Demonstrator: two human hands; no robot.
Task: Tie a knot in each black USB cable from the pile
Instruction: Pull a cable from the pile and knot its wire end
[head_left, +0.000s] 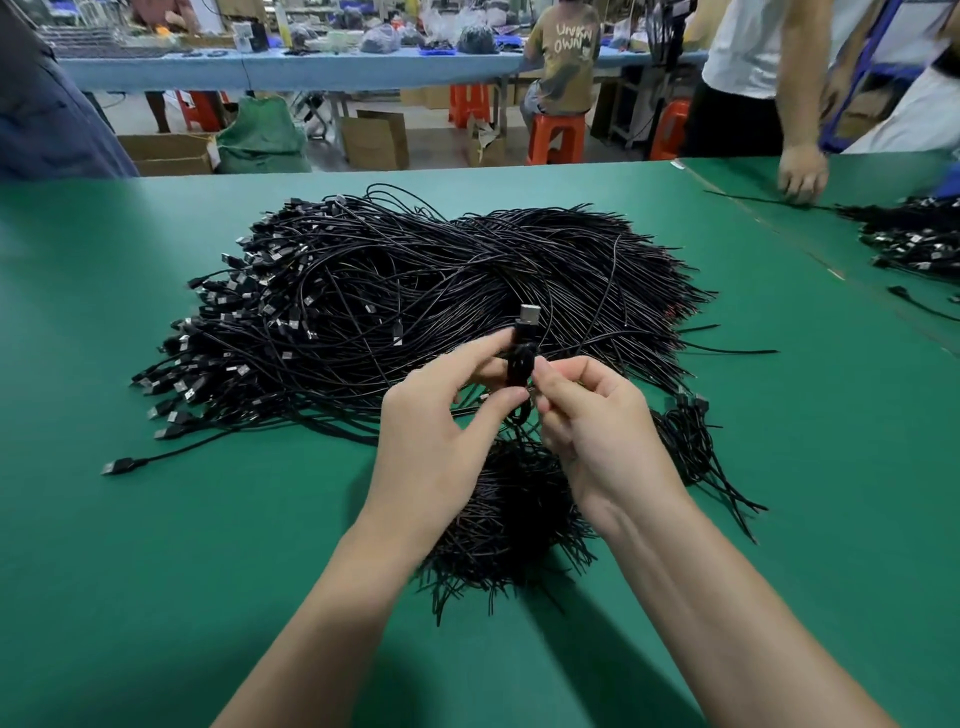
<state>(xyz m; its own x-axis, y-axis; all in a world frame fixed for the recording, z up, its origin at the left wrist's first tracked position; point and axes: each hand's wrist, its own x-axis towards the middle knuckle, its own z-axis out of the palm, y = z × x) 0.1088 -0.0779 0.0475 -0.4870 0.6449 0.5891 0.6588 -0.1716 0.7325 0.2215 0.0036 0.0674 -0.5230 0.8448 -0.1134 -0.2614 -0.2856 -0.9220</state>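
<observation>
Held upright over the near edge of the pile (415, 291): one black USB cable (523, 358), silver plug on top, cord bunched just below it, pinched between left hand (441, 415) and right hand (597, 421). Heaped loose and tangled on the green table (156, 571), plugs fanned leftward, cord ends trailing right. Nearer, under the wrists, a smaller bundle of cables (509, 519), ends splayed.

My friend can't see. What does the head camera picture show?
A left hand and a right hand pinch one thin black USB cable, its silver plug pointing up, above a big pile of black USB cables on a green table. A smaller black bundle lies nearer.
</observation>
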